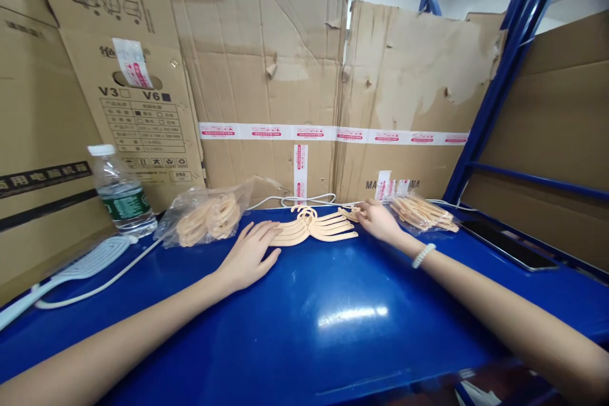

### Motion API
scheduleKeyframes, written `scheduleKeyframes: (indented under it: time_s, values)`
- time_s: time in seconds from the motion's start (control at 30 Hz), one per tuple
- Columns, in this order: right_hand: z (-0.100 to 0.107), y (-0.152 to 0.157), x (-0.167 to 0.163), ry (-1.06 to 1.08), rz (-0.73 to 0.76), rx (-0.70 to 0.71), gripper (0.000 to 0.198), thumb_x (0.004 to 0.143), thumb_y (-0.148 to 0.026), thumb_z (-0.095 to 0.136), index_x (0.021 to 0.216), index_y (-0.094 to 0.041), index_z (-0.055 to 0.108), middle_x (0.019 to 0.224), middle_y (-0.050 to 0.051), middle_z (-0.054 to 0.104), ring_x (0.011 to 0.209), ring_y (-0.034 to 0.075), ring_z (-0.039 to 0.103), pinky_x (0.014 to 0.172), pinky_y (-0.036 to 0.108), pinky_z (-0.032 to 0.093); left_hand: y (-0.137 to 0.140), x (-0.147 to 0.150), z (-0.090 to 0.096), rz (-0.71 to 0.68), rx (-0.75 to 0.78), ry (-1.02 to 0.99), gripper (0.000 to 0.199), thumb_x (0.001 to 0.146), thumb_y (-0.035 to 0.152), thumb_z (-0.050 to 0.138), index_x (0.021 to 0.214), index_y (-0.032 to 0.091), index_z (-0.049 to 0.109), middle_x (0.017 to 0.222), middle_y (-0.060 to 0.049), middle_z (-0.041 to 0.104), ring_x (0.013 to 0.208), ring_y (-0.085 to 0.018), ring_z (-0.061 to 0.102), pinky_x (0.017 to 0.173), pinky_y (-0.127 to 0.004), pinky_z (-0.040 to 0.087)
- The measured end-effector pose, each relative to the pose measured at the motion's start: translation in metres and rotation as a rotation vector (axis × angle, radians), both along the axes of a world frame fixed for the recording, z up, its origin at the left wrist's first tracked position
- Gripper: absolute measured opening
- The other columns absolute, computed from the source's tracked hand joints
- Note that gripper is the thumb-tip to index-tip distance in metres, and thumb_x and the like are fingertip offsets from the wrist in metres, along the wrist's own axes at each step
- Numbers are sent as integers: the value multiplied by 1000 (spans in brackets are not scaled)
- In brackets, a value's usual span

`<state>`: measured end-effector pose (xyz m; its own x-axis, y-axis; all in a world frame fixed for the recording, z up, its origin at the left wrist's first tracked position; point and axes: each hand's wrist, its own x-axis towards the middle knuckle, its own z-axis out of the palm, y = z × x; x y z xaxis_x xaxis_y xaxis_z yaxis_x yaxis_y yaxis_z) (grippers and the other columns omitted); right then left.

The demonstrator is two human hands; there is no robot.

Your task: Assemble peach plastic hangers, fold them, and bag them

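Observation:
Several beige clothes hangers [328,228] lie fanned over one another on the blue tabletop, their hooks bunched at the back middle. My left hand [250,254] rests flat with its fingers stretched out over the hangers' left ends. To the right of the fan, my right hand [379,221] has its fingers curled down at some small beige pieces [349,212] and pinches one; its exact shape is partly hidden by the fingers. A clear plastic bag of thin beige sticks [423,212] lies just beyond that hand.
Left of the hangers lies a clear bag of beige curved pieces [209,219]. Near it are a water bottle [121,196], a pale blue hairbrush [90,260] and a white cable [99,292]. A phone [509,244] lies at right. Cardboard sheets [266,76] wall the back, beside blue posts [495,89].

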<state>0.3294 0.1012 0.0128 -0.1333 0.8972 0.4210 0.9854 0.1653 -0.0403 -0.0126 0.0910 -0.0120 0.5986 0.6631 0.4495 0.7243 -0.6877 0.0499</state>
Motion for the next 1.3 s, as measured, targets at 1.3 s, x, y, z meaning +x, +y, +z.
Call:
scheduleKeyframes:
  time_s: [1.3]
  values:
    - [-22, 4, 35, 519, -7, 12, 20, 72, -38, 57, 62, -21, 57, 57, 2, 61, 54, 19, 54, 54, 30, 38, 6, -8, -12, -162, -13, -179, 18, 94, 12, 50, 104, 17, 64, 102, -8, 70, 97, -24, 63, 89, -41, 52]
